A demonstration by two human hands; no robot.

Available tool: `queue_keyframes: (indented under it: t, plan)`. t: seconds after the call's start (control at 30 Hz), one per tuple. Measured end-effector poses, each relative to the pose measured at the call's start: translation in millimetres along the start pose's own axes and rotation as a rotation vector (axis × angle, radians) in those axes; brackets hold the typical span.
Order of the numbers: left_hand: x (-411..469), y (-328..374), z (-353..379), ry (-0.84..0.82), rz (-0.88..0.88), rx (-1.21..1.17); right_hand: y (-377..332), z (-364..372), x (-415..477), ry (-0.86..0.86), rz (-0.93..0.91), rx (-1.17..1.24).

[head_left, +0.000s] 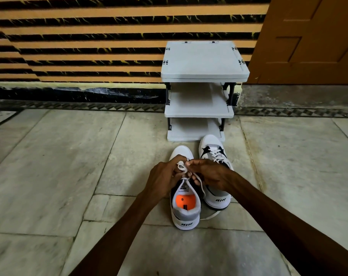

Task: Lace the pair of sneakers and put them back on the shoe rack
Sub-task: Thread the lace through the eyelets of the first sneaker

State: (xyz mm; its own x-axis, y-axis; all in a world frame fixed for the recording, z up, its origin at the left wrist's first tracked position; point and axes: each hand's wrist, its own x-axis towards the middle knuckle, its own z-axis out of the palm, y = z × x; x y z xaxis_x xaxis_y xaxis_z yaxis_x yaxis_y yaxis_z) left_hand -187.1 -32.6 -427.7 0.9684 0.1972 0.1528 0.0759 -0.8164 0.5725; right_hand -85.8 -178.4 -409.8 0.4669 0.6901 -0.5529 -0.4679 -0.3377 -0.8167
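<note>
Two white, grey and black sneakers stand side by side on the floor, heels toward me. Over the left sneaker (pixel 186 214), which has an orange insole, my left hand (pixel 164 176) and my right hand (pixel 209 175) meet, each pinching the white lace (pixel 181 166). A loop of lace shows between my fingers, and one loose end hangs down by my right hand. The right sneaker (pixel 216 156) is laced, with a lace end trailing on the floor behind its heel. The grey three-shelf shoe rack (pixel 204 76) stands just beyond the toes, and nothing shows on its shelves.
The floor (pixel 69 166) is pale stone slabs. Behind the rack runs a wall (pixel 89 36) with orange and black stripes. A brown wooden door (pixel 312 40) is at the right.
</note>
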Motion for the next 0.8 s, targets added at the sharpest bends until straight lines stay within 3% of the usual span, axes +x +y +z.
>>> queue_keyframes:
  t: [0.2,0.33,0.43,0.63,0.8]
  plan:
    - [1,-1,-1,-0.012,0.027,0.017,-7,0,3,0.056,0.028,-0.072]
    - [1,1,0,-0.043,0.021,0.048,-9,-3,1,0.098,-0.049,-0.248]
    - [4,2,-1,-0.09,-0.031,0.026,-5,0,2,0.226,-0.199,-0.483]
    - [6,0,-3,-0.107,-0.061,-0.073,4,24,-2,0.491,-0.674,-1.361]
    - [6,-4,3,-0.112,-0.141,-0.242,18,20,-2,0.571,-0.855,-1.53]
